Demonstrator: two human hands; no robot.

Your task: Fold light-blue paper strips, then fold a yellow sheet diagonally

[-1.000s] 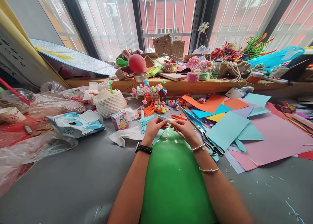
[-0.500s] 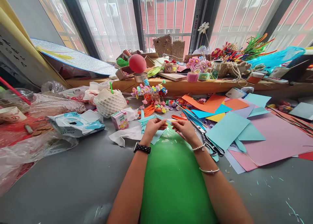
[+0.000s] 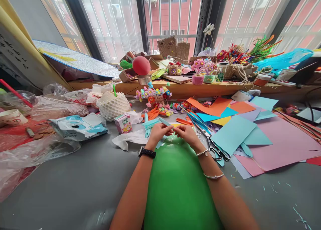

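Note:
My left hand (image 3: 159, 133) and my right hand (image 3: 187, 135) meet fingertip to fingertip above the far end of a large glossy green rounded thing (image 3: 182, 186). Both pinch a narrow light-blue paper strip (image 3: 165, 122). Its end sticks out past the left fingers, and the rest is mostly hidden by them. More light-blue strips (image 3: 150, 123) lie just beyond my left hand. To the right of my right hand lie scissors (image 3: 215, 153) with dark handles, partly against the paper sheets.
Light-blue sheets (image 3: 233, 133) and a pink sheet (image 3: 286, 139) spread to the right. On the left are a wet-wipe pack (image 3: 77, 128), a small pink carton (image 3: 123, 123) and a net-wrapped coconut (image 3: 112, 105). Craft flowers (image 3: 152, 93) stand ahead, below a cluttered wooden ledge (image 3: 175, 86).
My hands have come together; the gap between their fingertips has closed. My right hand moved slightly left, and less of the light-blue strip shows between them.

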